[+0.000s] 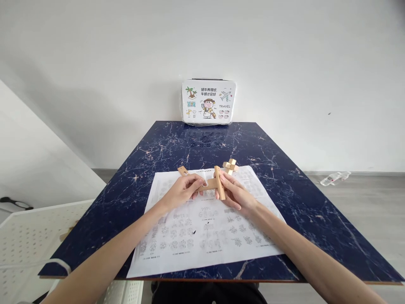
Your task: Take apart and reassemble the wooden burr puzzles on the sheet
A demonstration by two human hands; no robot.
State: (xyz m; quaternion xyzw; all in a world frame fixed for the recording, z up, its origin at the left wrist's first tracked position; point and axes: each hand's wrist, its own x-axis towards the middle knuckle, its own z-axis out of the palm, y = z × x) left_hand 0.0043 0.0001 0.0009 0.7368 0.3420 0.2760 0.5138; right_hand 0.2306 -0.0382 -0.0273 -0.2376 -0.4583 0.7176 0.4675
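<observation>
Over the printed sheet, my left hand (185,190) is closed on a flat notched wooden puzzle piece (211,184), its fingers pinching the left end. My right hand (237,192) has its fingers closed around a wooden bar (219,183) that stands across the right end of the flat piece. The two pieces touch; whether they are locked together cannot be made out. Just beyond my left hand, a wooden piece with a hole (182,169) sticks out, its lower part hidden. An assembled wooden burr puzzle (231,165) rests at the sheet's far edge, past my right hand.
The paper sheet (177,264) with printed puzzle diagrams covers the near part of the dark blue marbled table (202,154). A white cartoon-printed case (209,102) stands at the far edge against the wall. White perforated basket (22,236) lies left; plastic bottles (335,178) lie on the floor at right.
</observation>
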